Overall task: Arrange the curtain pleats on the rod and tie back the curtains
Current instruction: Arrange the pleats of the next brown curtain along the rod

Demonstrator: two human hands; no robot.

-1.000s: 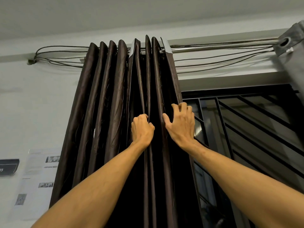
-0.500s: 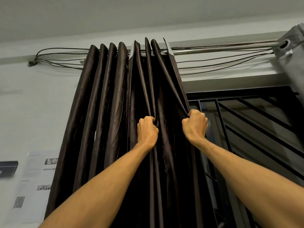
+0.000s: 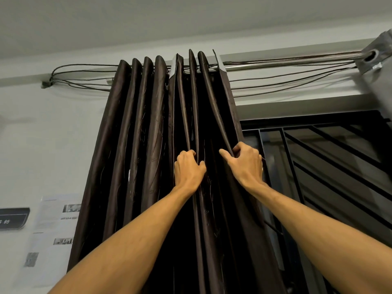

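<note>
– Hanging from the silvery metal rod (image 3: 286, 63) up near the ceiling, the glossy dark brown curtain (image 3: 135, 145) is bunched into upright pleats left of the window, yes?

– Yes. Both bare arms reach up to it, and the hands meet the fabric well below the rod.

– What has the left hand (image 3: 187, 168) got?

– Its fingers are curled tight round one of the middle pleats, with the thumb on the near side.

– And the right hand (image 3: 247, 164)?

– It grips the outermost pleat at the curtain's right edge. The fingers hook over the fold and the thumb stretches leftward along the cloth. That pleat slants from the rod down to the hand.

– What else is around?

– A second, grey curtain with a metal eyelet (image 3: 379, 66) hangs at the rod's far right end. Thin black cables (image 3: 84, 68) sag along the wall beneath the rod. A black barred window grille (image 3: 331, 158) stands behind the right hand. Printed paper sheets (image 3: 53, 219) and a dark sign (image 3: 12, 218) hang on the pale wall, lower left.
</note>
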